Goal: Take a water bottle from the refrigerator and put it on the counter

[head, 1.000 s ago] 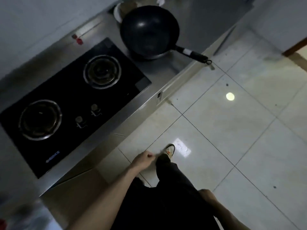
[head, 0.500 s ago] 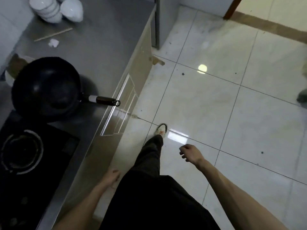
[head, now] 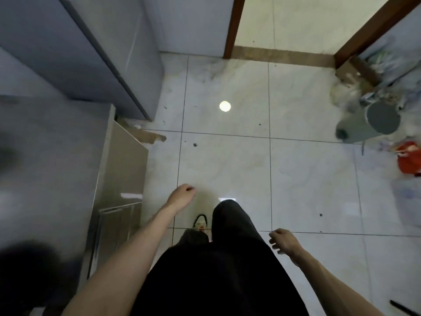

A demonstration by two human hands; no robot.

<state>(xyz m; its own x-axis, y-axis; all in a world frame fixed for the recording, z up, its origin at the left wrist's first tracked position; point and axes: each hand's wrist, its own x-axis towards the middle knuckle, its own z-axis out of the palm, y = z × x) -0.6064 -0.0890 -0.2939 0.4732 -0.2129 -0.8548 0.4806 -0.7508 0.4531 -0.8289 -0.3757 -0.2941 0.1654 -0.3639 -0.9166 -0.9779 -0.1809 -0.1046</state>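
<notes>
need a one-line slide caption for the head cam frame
Person walks across the tiled kitchen floor toward the closed refrigerator, left hand and right hand both empty.

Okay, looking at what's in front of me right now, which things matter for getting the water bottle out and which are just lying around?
For the job:
- refrigerator, door closed
- counter, where the bottle goes
- left hand and right hand, both holding nothing

Just lying about:
- grey bucket tipped on the floor
- red bag
- cardboard piece by the cabinet
- doorway
</notes>
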